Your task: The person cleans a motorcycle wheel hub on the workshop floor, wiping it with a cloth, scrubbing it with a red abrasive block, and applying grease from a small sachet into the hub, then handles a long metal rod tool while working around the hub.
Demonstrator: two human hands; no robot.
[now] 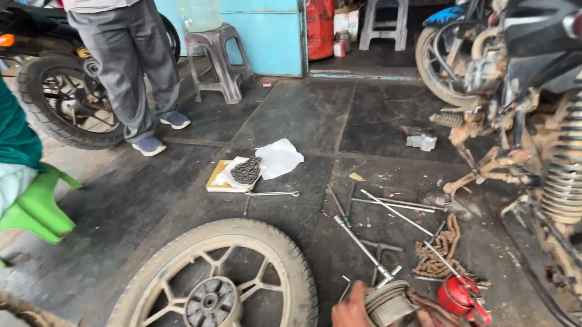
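At the bottom edge, the left hand (353, 316) grips a round, ribbed metal part (388, 303), its fingers wrapped over the near rim. The right hand (427, 322) is mostly cut off by the frame; only a bit of it shows under the part, so I cannot tell whether its fingers are closed or spread. Just right of the part stands a red oil can (462, 296), close enough to be knocked over. A steady hold seems to call for the left hand to keep the part level and clear of the can's spout.

To the left, a loose wheel (212, 288) lies flat on the dark floor (302, 116). Just beyond the hands, long rods and wrenches (365, 249) are scattered, and a rusty chain (440, 248) lies heaped beside them. The gritty floor suggests that the part is better kept off it.

Further out, a new chain (246, 170) rests on white plastic over a flat yellow box (217, 182), with a spanner (273, 194) near it. At right stands a muddy motorcycle (533, 104) without its rear wheel. At left is a green stool (34, 210). Farthest back, a person in grey trousers (130, 66) stands by another motorcycle (62, 96), near a grey stool (219, 61) against a blue wall (264, 25).
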